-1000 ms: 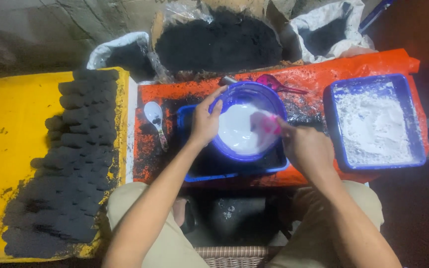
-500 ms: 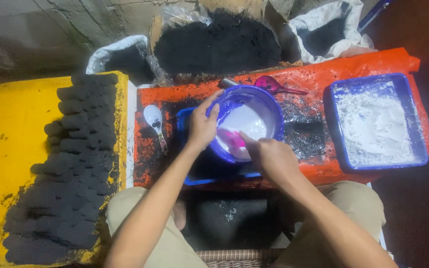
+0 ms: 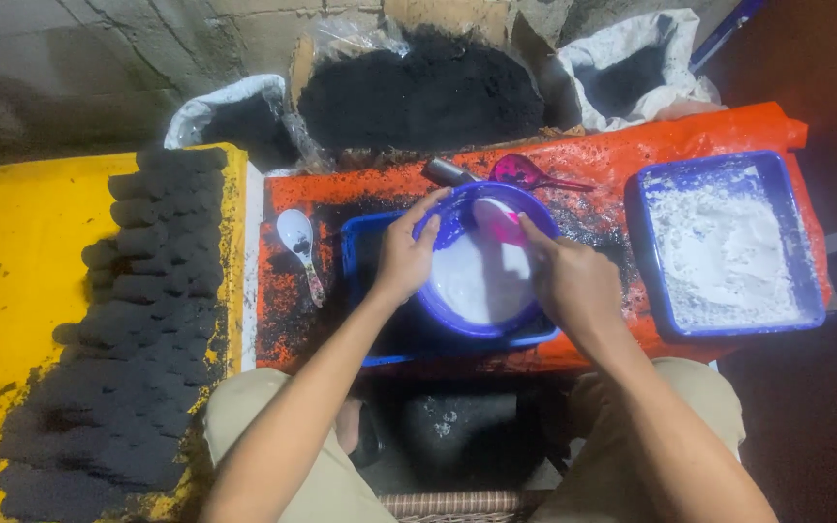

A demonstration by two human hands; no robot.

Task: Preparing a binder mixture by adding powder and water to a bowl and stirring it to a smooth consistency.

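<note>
Since the earlier frames the right hand (image 3: pixel 573 283) has swung from the bowl's near side up to its far rim, carrying the pink scoop (image 3: pixel 498 221) with it; the left hand (image 3: pixel 405 254) has stayed on the rim.

Well to the left of the left fingers lies a yellow sheet (image 3: pixel 21 291) bearing rows of black pressed lumps (image 3: pixel 138 320). Beyond both sets of fingers stands an open heap of black powder (image 3: pixel 418 92). Under the hands is the orange-covered table (image 3: pixel 728 131). Well to the right of the right fingers sits a blue tray of white powder (image 3: pixel 724 247). Between the hands is the blue bowl (image 3: pixel 481 276) of white paste, inside a blue tray (image 3: pixel 365 242). The left fingers clamp the bowl's left rim. The right fingers are closed around the scoop's handle. Just left of the left fingers lies a white spoon (image 3: pixel 297 237).
</note>
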